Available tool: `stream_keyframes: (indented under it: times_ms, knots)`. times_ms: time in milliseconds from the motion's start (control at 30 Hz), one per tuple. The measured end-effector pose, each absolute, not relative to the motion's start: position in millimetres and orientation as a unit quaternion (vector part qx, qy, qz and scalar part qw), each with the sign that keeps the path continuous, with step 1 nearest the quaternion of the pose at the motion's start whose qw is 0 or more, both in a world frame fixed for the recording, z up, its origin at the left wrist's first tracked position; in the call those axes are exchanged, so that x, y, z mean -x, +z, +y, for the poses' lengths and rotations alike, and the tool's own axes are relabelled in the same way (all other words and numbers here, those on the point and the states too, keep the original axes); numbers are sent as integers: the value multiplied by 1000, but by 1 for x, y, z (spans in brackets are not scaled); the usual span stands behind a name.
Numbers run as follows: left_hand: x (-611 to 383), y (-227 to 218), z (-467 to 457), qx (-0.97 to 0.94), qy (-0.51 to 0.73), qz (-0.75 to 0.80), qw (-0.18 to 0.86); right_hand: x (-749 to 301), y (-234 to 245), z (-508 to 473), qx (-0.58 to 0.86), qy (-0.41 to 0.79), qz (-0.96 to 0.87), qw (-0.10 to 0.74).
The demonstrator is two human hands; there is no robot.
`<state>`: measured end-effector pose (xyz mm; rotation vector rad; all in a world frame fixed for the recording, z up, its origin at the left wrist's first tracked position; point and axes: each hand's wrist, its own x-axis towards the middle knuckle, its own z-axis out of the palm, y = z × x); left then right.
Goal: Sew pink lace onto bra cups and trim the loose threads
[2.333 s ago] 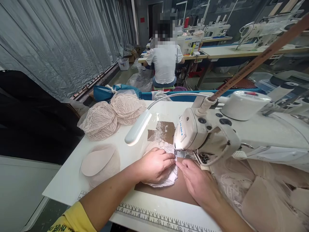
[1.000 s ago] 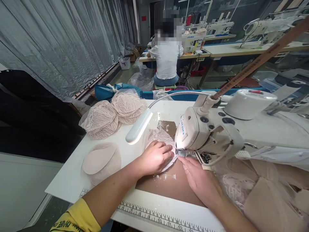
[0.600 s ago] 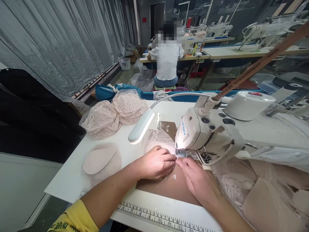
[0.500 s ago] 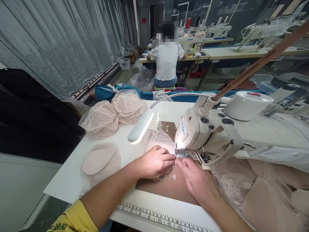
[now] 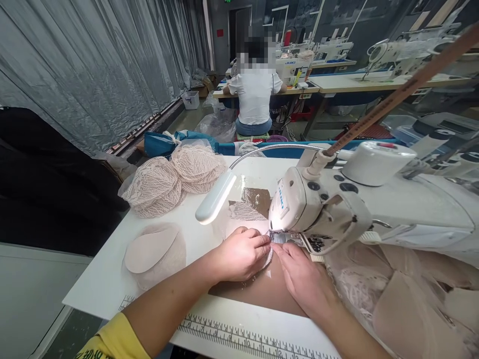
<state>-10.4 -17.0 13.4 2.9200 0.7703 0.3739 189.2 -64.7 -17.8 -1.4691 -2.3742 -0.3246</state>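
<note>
My left hand lies over a pale pink lace bra cup, its fingers closed and pinching the cup's edge just in front of the sewing machine's needle area. Much of the cup is hidden beneath that hand. From the other side, my right hand has thumb and forefinger pressed together at the same edge, close to the left fingertips. The needle and presser foot are mostly hidden by the machine head and my fingers. Under both hands is a brown surface on the machine bed.
Stacked lace cups sit at the table's back left, with plain pale cup pieces nearer me. A lamp hangs beside the needle. More beige cups heap on the right. A printed ruler runs along the front edge. A person sits ahead.
The lace cup has turned slightly under my left hand, with less lace showing behind it. Both hands keep their hold near the needle. The whole view has shifted a little.
</note>
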Motion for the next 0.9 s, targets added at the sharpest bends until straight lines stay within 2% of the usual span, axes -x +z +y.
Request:
stream_keyframes:
  times_ms: [200,400,900]
  knots:
    - [12,14,-16,-955,132,256,73,-188,-16,-65,513,-101,-832,184]
    - [18,15,-13,-953,136,247,107,-194,-13,-67,512,-35,-828,225]
    - [15,16,-15,-956,128,254,71,-197,-9,-73,481,23,-844,236]
